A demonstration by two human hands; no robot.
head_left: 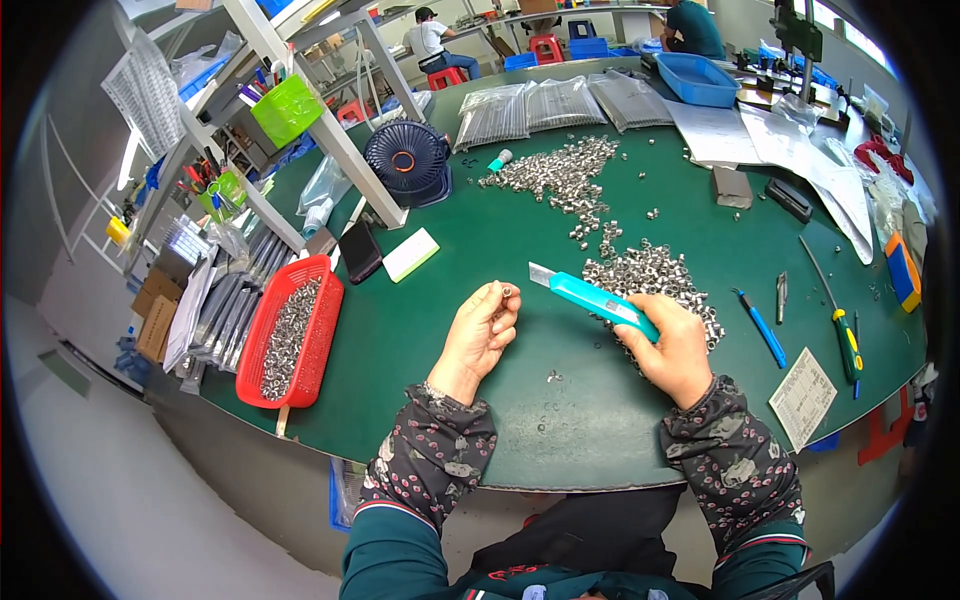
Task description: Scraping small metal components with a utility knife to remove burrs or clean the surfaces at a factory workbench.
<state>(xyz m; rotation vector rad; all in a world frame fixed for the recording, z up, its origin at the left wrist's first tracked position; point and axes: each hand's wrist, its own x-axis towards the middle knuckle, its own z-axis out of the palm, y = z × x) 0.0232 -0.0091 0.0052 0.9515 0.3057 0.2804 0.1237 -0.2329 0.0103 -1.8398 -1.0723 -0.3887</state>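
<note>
And here's the left hand (478, 338), thumb and forefinger pinched on a small metal sleeve (507, 292), the other fingers curled. The sleeve looks light, stiff and probably slick, hard to crush but easy to drop; its outer wall is the sensible hold, clear of the end. Across to the right hand (672, 345), fingers wrapped firmly around a teal utility knife (605, 302), blade out and pointing left, apart from the sleeve. The knife should be light and rigid; the handle is the only safe grip, and that thin blade could snap or cut.

Now the green tabletop (480, 225), from its left: a red plastic basket (325, 340) full of small metal parts, a dark smartphone (360, 251), a desk fan (405, 165), then a heap of metal sleeves (660, 272) just beyond the knife. Far right lies a screwdriver (849, 350). Behind, the room: shelving at left, a seated person in white (430, 40), a red stool (545, 48), and another person in dark teal (694, 28).
</note>
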